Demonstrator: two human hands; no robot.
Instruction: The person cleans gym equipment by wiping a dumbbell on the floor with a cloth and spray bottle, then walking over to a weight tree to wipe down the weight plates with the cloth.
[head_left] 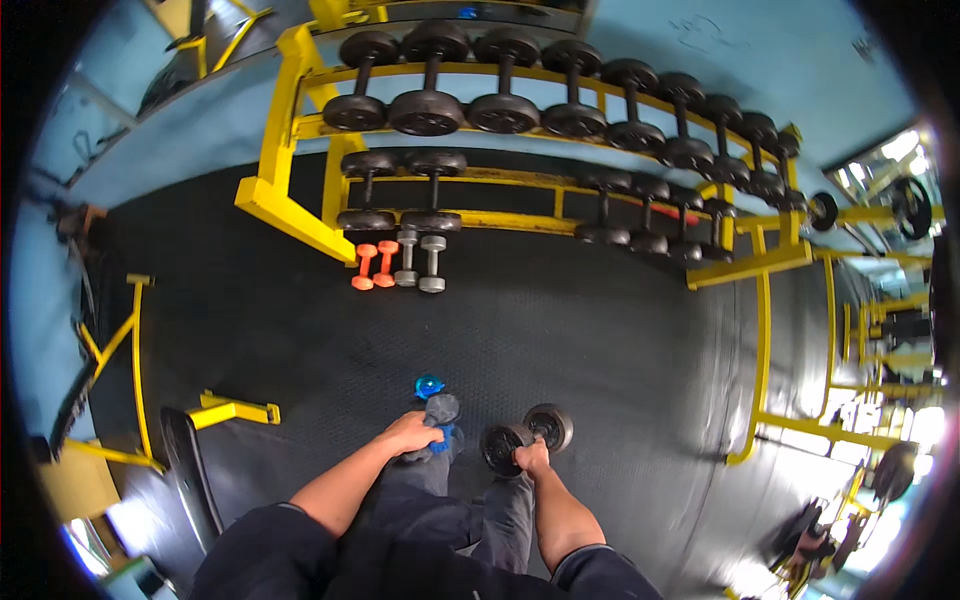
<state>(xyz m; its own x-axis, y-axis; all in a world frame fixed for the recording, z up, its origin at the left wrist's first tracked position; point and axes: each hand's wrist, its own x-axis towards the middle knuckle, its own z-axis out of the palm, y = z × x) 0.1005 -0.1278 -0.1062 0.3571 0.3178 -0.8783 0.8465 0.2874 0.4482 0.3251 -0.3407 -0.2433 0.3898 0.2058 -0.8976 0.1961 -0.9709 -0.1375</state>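
My right hand [534,456] is closed around the handle of a black dumbbell [506,449], whose round heads lie on either side of the fingers, above my right lower leg. Further left, my left hand [408,434] is closed in front of my left lower leg. Against its fingers are a grey rounded thing [442,408] and a bright blue piece [446,438]; whether these are a small dumbbell, a cloth or part of a shoe, I cannot tell. Just beyond, a round, shiny blue object [429,386] stands on the black floor mat [330,350].
Ahead, a yellow two-tier rack [480,218] carries black dumbbells. Two orange dumbbells [375,265] and two grey ones [432,264] stand on the floor before it. A padded bench [190,475] is at left; yellow frames [765,350] with a barbell plate [893,470] rise at right.
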